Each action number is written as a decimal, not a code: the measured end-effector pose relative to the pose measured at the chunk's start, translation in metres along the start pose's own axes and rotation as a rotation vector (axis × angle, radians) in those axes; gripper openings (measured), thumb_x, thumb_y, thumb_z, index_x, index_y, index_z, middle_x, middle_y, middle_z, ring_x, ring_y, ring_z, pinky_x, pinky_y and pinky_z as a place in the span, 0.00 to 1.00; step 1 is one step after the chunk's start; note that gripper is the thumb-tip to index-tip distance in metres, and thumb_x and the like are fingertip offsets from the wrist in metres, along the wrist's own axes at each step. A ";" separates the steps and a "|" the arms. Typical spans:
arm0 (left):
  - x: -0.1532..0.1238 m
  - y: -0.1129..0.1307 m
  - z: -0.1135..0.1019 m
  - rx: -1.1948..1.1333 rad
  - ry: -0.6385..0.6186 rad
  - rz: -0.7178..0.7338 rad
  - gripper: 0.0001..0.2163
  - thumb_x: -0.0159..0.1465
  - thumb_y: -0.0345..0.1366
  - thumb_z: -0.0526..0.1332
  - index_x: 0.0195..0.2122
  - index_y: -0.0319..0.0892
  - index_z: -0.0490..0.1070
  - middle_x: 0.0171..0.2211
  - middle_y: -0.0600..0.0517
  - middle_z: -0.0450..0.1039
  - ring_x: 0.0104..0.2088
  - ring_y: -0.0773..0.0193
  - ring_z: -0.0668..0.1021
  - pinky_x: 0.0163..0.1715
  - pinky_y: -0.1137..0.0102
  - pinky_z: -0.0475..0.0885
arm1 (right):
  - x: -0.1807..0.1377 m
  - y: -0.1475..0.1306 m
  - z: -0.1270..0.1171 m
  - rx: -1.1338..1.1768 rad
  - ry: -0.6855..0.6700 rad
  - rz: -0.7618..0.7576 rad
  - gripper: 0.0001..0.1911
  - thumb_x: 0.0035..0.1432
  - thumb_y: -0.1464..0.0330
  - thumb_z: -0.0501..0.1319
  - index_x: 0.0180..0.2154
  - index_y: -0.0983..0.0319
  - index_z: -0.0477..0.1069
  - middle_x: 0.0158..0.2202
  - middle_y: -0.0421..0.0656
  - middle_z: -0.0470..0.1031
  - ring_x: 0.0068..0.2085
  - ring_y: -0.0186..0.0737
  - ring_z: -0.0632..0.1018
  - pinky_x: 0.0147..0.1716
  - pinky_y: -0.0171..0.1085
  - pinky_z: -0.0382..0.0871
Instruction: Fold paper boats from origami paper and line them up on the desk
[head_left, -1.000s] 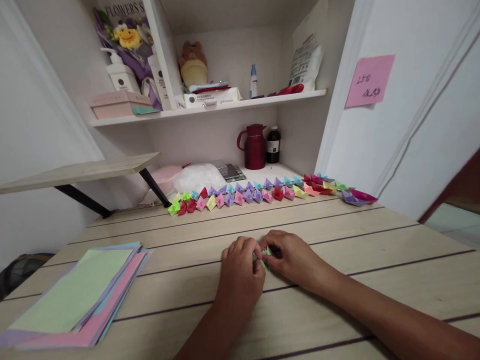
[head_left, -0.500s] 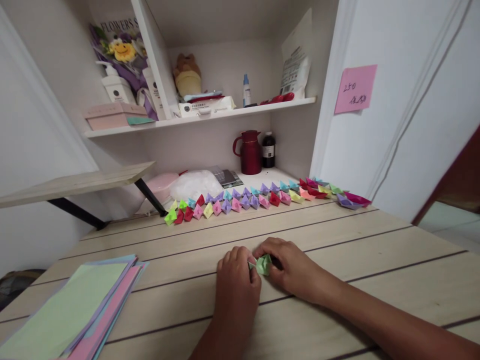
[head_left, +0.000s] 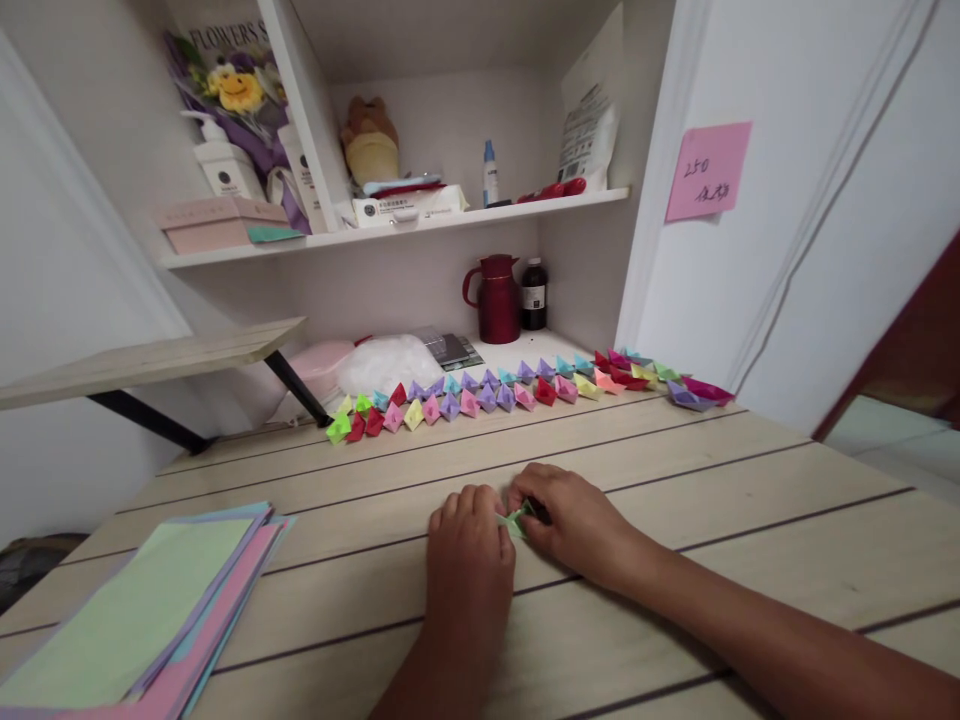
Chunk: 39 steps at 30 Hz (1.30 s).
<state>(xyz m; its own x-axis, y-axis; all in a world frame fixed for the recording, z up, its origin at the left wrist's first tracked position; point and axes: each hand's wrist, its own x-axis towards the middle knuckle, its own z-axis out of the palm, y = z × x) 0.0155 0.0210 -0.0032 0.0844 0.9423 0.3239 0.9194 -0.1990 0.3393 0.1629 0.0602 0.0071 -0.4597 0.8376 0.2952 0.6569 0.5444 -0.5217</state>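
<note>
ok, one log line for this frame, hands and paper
left hand: pinching green folded paper | right hand: pinching same piece | table: paper stack near left, row of folded boats at back

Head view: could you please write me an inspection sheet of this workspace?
Surface: pale wooden plank table, dark seams between the planks.
Job's things: small green folded paper pinched between both hands; stack of coloured sheets at the near left corner.
Clutter: row of folded paper boats along the far edge; red jug and dark bottle in the alcove.
Hands: left hand and right hand meet over the paper, fingers closed on it.
Cables: nothing seen.
Surroundings: white shelf with bottles and boxes; pink note on the wall.
</note>
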 end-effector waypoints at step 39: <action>-0.002 0.001 -0.002 -0.052 -0.056 0.046 0.10 0.61 0.27 0.55 0.39 0.47 0.71 0.42 0.52 0.71 0.44 0.58 0.70 0.42 0.63 0.60 | 0.003 0.013 -0.010 -0.095 -0.105 0.002 0.11 0.50 0.77 0.58 0.32 0.56 0.72 0.35 0.39 0.73 0.39 0.39 0.74 0.36 0.34 0.61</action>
<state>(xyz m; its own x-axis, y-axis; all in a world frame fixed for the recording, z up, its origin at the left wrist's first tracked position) 0.0157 0.0184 -0.0022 0.1488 0.9450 0.2912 0.8928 -0.2550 0.3714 0.1757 0.0703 0.0092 -0.5151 0.8321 0.2058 0.7091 0.5485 -0.4431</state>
